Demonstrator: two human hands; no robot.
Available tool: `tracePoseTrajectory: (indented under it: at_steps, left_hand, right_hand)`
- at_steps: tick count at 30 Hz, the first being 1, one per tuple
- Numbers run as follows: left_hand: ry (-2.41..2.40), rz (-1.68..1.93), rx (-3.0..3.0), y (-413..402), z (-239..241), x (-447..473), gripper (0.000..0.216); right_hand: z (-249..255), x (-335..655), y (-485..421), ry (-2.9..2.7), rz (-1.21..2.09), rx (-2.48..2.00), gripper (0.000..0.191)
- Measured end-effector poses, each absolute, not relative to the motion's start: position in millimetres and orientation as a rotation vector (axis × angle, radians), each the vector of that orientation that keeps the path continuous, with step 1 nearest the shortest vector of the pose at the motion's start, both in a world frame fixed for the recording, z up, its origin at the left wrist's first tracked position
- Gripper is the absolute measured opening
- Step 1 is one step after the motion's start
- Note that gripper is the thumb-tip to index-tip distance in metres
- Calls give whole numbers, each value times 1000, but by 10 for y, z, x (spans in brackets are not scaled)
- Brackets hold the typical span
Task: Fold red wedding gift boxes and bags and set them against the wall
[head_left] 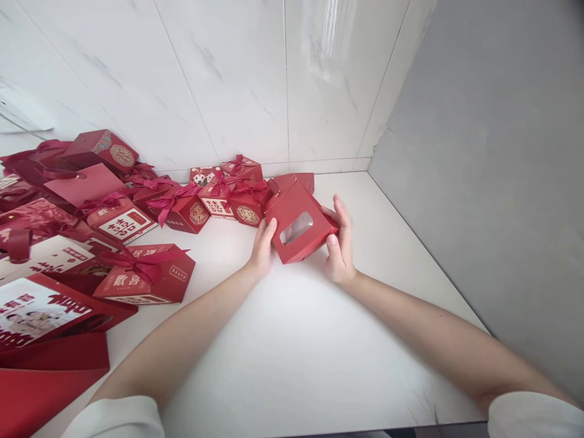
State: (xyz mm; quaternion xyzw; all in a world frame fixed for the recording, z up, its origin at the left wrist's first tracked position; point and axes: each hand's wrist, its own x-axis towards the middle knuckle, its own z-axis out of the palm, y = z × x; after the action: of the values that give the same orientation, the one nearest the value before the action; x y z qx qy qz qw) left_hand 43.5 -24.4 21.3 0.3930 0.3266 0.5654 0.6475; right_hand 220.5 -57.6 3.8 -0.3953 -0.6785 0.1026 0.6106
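Note:
A red paper gift box [306, 205] with a clear oval window is held tilted between my two hands over the white table. My left hand [263, 248] grips its left edge, the thumb against the side near the window. Around the right end curl the thumb and fingers of my right hand [341, 243]. Just behind the held box, part of another red box [303, 179] shows. Close to my left hand stands a small red box with a round gold emblem and a ribbon bow [249, 207]. What the held box contains cannot be made out.
Several red boxes with bows, such as one lying [150, 277] at the left, crowd the left side of the white table [292, 340]. A large red bag or box [50, 377] lies front left. Tiled wall [237, 79] stands behind, a grey panel [483, 158] at right.

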Motion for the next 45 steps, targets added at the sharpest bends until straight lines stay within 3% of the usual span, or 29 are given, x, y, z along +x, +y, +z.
tracePoseTrajectory:
  at_steps: [7, 12, 15, 24, 45]
  left_hand:
    - [892, 1385, 1056, -229, 209, 414, 44]
    - [930, 1477, 1129, -235, 212, 405, 43]
    - [943, 1530, 1189, -247, 228, 391, 43]
    - [964, 1695, 1424, -295, 250, 354, 45]
    - [909, 1530, 1438, -309, 203, 369, 46]
  right_hand:
    - [99, 2262, -460, -1280, 599, -942, 60]
    - [66, 2330, -281, -1081, 974, -870, 42]
    - [23, 2354, -220, -1035, 1107, -873, 46]
    - [76, 2299, -363, -1358, 1015, -812, 46]
    - [66, 2277, -321, -1275, 1090, -871, 44]
